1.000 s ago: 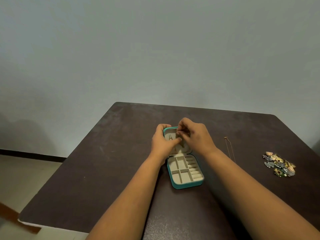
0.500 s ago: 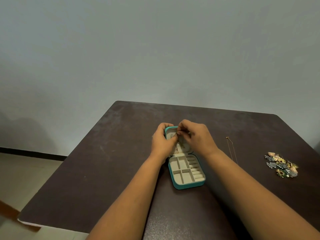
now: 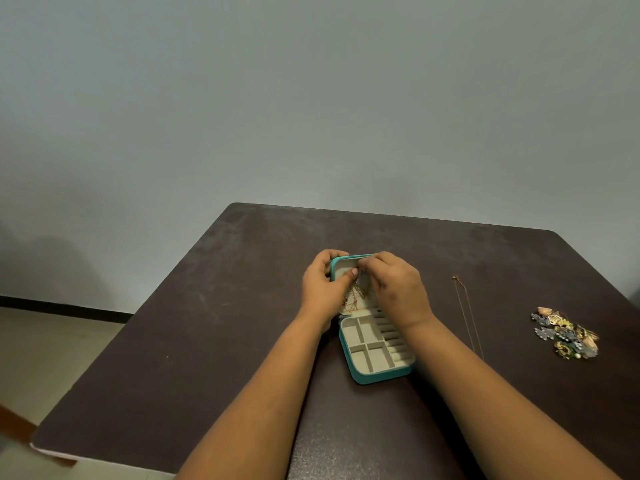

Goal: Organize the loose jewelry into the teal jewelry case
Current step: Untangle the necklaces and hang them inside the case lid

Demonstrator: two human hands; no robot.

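A thin gold chain necklace [image 3: 354, 295] now hangs inside the raised lid of the open teal jewelry case [image 3: 377, 355] on the dark brown table [image 3: 214, 323] — a second ago I saw almost none there. My left hand [image 3: 323, 287] grips the lid's edge while my right hand [image 3: 398, 289] pinches the chain's top, so I judge one necklace nearly stowed — another fine chain [image 3: 467, 313] and a heap of small colourful trinkets [image 3: 566, 336] wait to the right.

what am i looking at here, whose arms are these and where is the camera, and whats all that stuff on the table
There is no machine here: these are a person's two bare arms, filmed by a wide-angle camera worn on their head, looking forward and down. That is why the arms enter from the bottom edge. On the dark table stands an open teal jewelry case, its tray of compartments nearest the person and its lid raised behind. The left hand holds the lid's edge. The right hand works a gold chain in its grip against the inside of the lid. To the right lie a second thin chain and a small pile of loose jewelry, both untouched.
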